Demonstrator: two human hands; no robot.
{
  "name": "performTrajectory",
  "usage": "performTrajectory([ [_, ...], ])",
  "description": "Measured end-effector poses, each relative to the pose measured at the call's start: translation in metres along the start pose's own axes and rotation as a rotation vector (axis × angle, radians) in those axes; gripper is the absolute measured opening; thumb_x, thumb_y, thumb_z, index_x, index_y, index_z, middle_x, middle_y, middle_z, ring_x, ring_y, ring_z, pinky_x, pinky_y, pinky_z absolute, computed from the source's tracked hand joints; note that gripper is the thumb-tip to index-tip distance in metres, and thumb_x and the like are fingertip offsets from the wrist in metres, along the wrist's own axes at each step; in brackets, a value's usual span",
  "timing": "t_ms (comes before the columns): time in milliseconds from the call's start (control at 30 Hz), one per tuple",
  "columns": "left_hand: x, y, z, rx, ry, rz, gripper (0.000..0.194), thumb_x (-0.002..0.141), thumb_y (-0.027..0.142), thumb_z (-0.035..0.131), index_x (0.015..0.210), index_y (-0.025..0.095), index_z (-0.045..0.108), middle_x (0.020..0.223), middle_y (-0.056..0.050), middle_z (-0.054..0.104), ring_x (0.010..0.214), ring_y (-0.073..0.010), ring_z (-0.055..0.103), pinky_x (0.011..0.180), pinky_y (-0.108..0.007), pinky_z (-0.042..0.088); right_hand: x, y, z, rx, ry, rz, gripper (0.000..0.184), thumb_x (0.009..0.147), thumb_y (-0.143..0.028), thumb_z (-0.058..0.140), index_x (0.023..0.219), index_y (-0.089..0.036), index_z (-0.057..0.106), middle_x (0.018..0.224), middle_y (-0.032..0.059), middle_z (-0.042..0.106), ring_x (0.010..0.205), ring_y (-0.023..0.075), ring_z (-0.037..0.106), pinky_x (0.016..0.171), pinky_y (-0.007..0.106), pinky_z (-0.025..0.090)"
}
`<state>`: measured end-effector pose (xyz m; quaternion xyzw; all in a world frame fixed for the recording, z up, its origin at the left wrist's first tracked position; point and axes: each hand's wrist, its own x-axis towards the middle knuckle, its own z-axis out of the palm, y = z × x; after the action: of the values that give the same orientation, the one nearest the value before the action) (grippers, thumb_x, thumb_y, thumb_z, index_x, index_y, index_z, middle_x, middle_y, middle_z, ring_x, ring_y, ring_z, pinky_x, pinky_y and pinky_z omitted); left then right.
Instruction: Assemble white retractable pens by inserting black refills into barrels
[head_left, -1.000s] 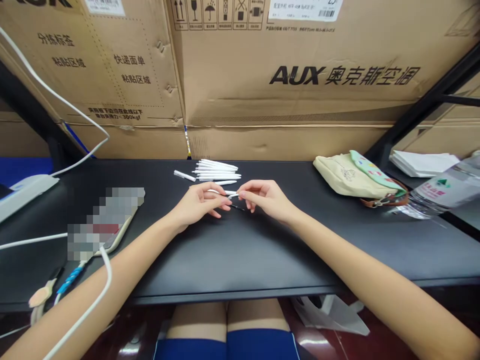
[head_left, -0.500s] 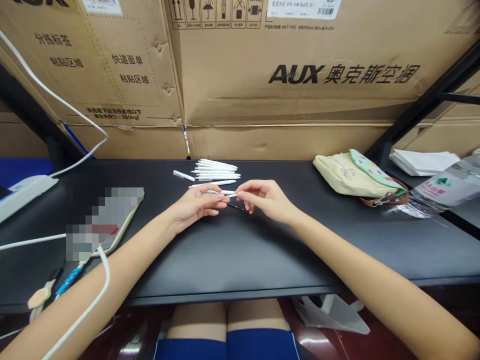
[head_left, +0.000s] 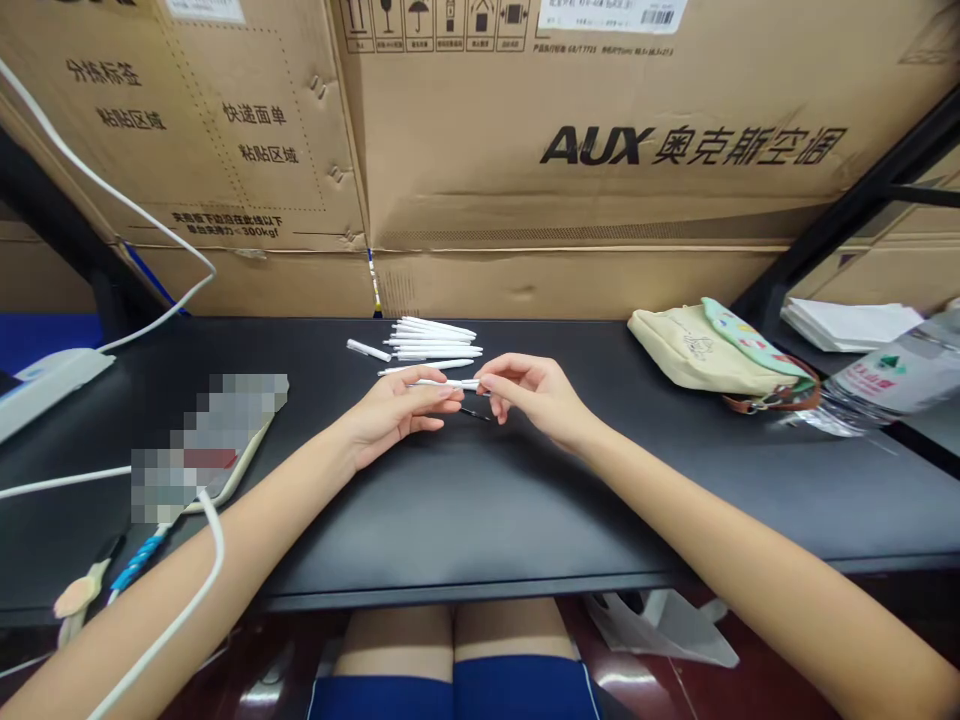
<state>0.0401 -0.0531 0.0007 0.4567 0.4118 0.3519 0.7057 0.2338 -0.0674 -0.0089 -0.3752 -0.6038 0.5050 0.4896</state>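
Observation:
My left hand has its thumb and index finger closed on a slim white pen, the other fingers loosely bent. From the other side, my right hand pinches the pen's right end between thumb and fingertips. The left fingers hide part of the pen. Just below the fingertips, a thin dark pen refill lies on the table. Another white pen rests right behind my hands. Farther back is a pile of several white pens, with a short white pen piece to its left.
A black table stands against large cardboard boxes. To the left are a phone, white cables and a power strip. A cream pouch, a plastic bottle and white papers sit at the right.
The pen between my fingers, tilted before, now lies nearly level. My right hand has shifted slightly up, and both hands remain close together over the same spot.

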Motion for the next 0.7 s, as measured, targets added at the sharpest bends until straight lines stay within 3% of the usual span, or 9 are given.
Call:
performTrajectory([
  [433,0.0021,-0.002,-0.0025,0.031,-0.02,0.026,0.033,0.062,0.027,0.081,0.084,0.016,0.059,0.083,-0.004,0.07,0.08,-0.014,0.067,0.059,-0.018,0.05,-0.0001,0.0014,-0.0001,-0.047,-0.028,0.006,0.03,0.071,-0.043,0.07,0.078,-0.015,0.064,0.069,0.002,0.062,0.049,0.0086,0.052,0.045,0.023,0.047],
  [700,0.0035,-0.0046,-0.0044,0.038,-0.032,0.032,0.032,0.063,0.025,0.081,0.084,0.015,0.059,0.084,-0.004,0.07,0.074,-0.0124,0.066,0.058,-0.018,0.05,-0.0003,0.0031,-0.0009,-0.145,-0.021,-0.031,0.027,0.075,-0.041,0.066,0.077,-0.014,0.063,0.067,0.0013,0.06,0.049,0.0086,0.052,0.046,0.023,0.047],
])
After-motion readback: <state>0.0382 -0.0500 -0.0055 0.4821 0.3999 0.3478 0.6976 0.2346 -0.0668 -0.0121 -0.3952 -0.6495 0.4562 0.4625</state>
